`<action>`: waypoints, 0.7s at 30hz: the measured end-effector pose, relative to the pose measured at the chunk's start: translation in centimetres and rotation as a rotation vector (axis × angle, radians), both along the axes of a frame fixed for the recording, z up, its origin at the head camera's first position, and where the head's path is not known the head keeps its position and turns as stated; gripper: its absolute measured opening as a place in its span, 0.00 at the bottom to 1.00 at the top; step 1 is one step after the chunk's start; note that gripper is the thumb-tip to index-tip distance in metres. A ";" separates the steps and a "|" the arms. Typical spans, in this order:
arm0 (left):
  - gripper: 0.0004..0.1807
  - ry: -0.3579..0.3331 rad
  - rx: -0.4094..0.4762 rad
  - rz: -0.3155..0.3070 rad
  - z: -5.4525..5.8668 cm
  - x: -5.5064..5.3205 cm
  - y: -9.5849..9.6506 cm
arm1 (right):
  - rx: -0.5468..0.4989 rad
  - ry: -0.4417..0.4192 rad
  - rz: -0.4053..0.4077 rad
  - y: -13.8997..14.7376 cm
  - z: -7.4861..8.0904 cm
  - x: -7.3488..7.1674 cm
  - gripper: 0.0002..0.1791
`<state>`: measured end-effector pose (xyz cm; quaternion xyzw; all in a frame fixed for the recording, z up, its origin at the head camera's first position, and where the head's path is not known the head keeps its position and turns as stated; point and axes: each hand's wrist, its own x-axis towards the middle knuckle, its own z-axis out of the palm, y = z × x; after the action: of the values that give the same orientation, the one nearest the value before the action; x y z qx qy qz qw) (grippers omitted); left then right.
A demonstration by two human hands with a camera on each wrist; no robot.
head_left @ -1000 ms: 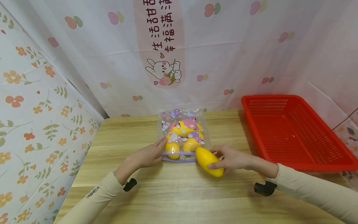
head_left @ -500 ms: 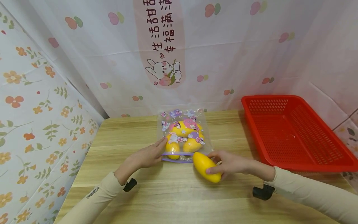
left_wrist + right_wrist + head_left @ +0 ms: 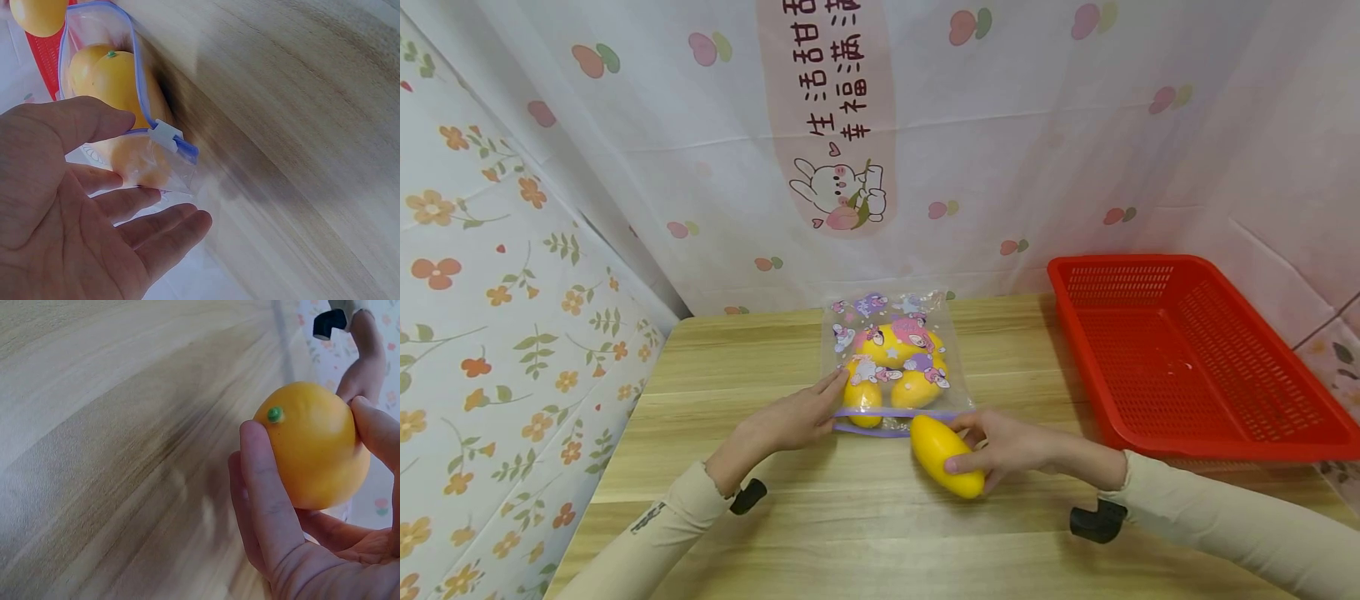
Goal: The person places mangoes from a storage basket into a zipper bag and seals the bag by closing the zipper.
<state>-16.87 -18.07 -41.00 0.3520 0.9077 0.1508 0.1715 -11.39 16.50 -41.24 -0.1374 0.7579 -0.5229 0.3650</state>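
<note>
My right hand [image 3: 1011,447] grips a yellow toy mango [image 3: 938,454] between thumb and fingers, tilted just in front of the bag's mouth. In the right wrist view its green stem nub [image 3: 275,414] faces the camera. A clear zip bag [image 3: 891,367] with a purple edge and cartoon prints lies on the table, several yellow mangoes [image 3: 863,392] inside. At the bag's left side rests my left hand [image 3: 793,417], fingers nearly straight against it. The left wrist view has the thumb by the parted mouth, next to a white slider [image 3: 165,135].
A red plastic basket [image 3: 1078,350] with perforated walls stands at the right of the wooden table [image 3: 760,533]. Patterned cloth [image 3: 1000,167] hangs behind the table and along its left side.
My right hand has drawn the mango a little left and toward the near edge, from beside the bag's right corner. My left hand and the bag stay almost still.
</note>
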 end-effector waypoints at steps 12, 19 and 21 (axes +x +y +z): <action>0.41 -0.004 0.003 -0.002 -0.3 0.0 -0.1 | 0.008 -0.015 -0.015 -0.8 -0.6 0.2 0.31; 0.40 0.006 0.004 -0.008 -0.2 0.0 -0.1 | 0.040 -0.033 -0.059 -1.4 -0.8 0.3 0.33; 0.40 0.005 0.000 -0.007 -0.3 -0.1 -0.1 | 0.048 -0.034 -0.075 -1.6 -0.9 0.4 0.34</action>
<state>-16.94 -18.22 -41.26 0.3557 0.9069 0.1493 0.1696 -11.01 14.93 -42.17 -0.0912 0.7686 -0.5200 0.3613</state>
